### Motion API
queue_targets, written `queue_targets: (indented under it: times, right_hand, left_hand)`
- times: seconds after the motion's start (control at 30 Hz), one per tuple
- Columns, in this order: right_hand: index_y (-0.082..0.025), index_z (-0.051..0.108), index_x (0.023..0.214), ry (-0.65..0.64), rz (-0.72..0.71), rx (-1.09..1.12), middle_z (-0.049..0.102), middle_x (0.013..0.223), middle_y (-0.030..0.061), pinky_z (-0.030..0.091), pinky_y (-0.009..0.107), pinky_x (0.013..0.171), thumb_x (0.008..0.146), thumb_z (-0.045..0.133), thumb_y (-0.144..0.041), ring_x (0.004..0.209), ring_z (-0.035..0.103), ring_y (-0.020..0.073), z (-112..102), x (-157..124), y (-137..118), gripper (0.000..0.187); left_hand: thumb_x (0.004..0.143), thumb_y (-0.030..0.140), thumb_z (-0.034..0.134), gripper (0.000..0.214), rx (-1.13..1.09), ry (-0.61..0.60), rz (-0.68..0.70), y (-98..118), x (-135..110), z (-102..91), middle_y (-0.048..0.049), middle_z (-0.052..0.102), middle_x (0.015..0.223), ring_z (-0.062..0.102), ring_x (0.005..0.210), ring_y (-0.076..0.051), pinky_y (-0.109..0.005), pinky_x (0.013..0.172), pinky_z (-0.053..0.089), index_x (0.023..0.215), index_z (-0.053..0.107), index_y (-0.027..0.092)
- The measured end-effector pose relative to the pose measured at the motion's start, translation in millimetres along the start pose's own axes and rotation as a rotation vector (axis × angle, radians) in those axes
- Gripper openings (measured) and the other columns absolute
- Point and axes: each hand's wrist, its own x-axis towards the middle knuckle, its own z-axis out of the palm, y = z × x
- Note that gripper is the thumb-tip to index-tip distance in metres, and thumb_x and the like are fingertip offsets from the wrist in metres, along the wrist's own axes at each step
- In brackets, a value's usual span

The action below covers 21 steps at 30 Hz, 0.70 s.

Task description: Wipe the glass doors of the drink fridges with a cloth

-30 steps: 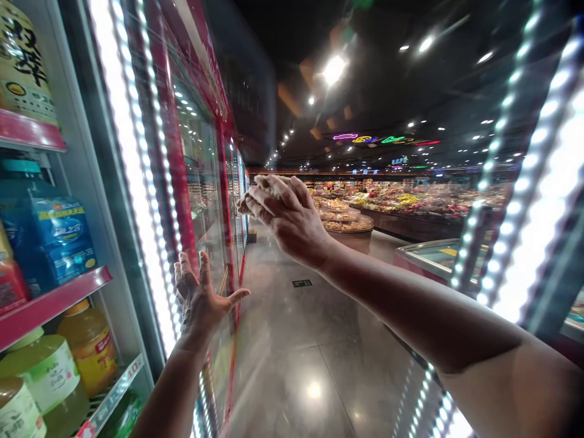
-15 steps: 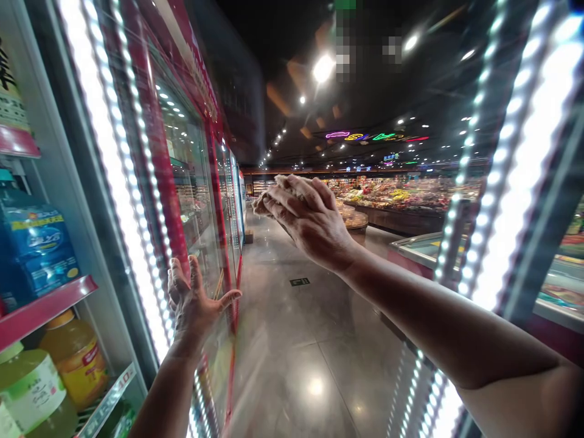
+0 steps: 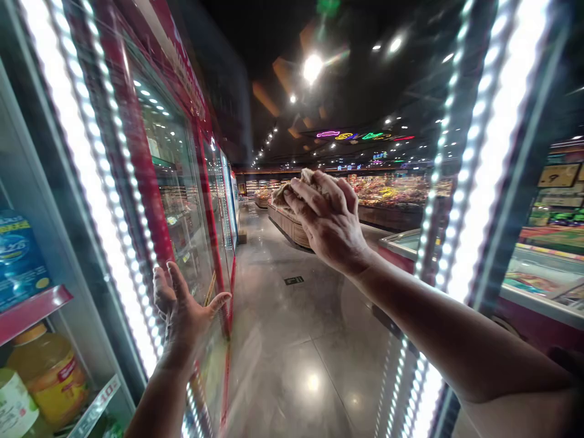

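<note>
My right hand [image 3: 329,225] presses a light brown cloth [image 3: 285,196] flat against a clear glass door [image 3: 274,340], its fingers closed over the folds. The aisle shows through this glass. Lower on the left, my left hand [image 3: 187,307] is spread, thumb out to the right and fingers upward, at the glass near the door's lit left side. It holds nothing. Bright LED strips [image 3: 86,176] line the left, and their like [image 3: 483,158] shine on the right.
At left, cooler shelves hold a blue pack [image 3: 20,261] and a bottle of orange drink [image 3: 50,380] above a price rail [image 3: 95,407]. Beyond the glass stand red-framed coolers [image 3: 207,201], a chest freezer [image 3: 542,292], produce displays [image 3: 387,191] and a shiny floor [image 3: 274,255].
My right hand and the cloth have shifted right across the glass. The view has turned a little right, so the shelves and light strips sit further left. My left hand stays spread.
</note>
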Motion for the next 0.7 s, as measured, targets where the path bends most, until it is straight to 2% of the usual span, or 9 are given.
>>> queue_targets:
  times: [0.17, 0.37, 0.53, 0.7]
  right_hand:
    - [-0.043, 0.049, 0.154, -0.039, -0.083, -0.066, 0.057, 0.155, -0.0060, 0.028, 0.049, 0.127, 0.102, 0.057, -0.023, 0.151, 0.037, 0.0237, -4, -16, 8, 0.056]
    - [-0.037, 0.051, 0.153, 0.040, 0.074, -0.117, 0.057, 0.156, -0.0007, 0.028, 0.053, 0.125, 0.102, 0.056, -0.024, 0.151, 0.037, 0.0274, -16, -25, 31, 0.053]
    - [-0.041, 0.048, 0.155, -0.004, 0.021, -0.131, 0.060, 0.152, -0.0021, 0.027, 0.051, 0.126, 0.102, 0.057, -0.024, 0.149, 0.040, 0.0254, -22, -44, 38, 0.057]
    - [-0.042, 0.047, 0.155, 0.008, 0.084, -0.160, 0.060, 0.152, -0.0020, 0.028, 0.052, 0.125, 0.102, 0.057, -0.024, 0.148, 0.041, 0.0268, -23, -56, 39, 0.058]
  left_hand:
    - [0.072, 0.057, 0.085, 0.136, 0.010, -0.021, -0.010, 8, -3, -3.1, -0.0265, -0.013, 0.172, -0.012, 0.160, -0.044, -0.068, 0.124, 0.015, 0.166, -0.006, 0.025]
    - [0.073, 0.049, 0.087, 0.128, 0.036, 0.008, -0.011, 15, -8, -0.8, -0.0258, -0.007, 0.172, -0.006, 0.161, -0.044, -0.068, 0.124, 0.019, 0.167, 0.003, 0.027]
    - [0.072, 0.046, 0.089, 0.125, 0.040, 0.050, 0.035, 15, -11, 4.2, -0.0254, -0.004, 0.172, -0.002, 0.161, -0.045, -0.066, 0.124, 0.020, 0.167, 0.010, 0.025]
    - [0.074, 0.046, 0.087, 0.118, 0.039, 0.054, 0.021, 20, -14, 6.1, -0.0220, -0.001, 0.174, 0.003, 0.160, -0.047, -0.067, 0.124, 0.022, 0.166, 0.016, 0.027]
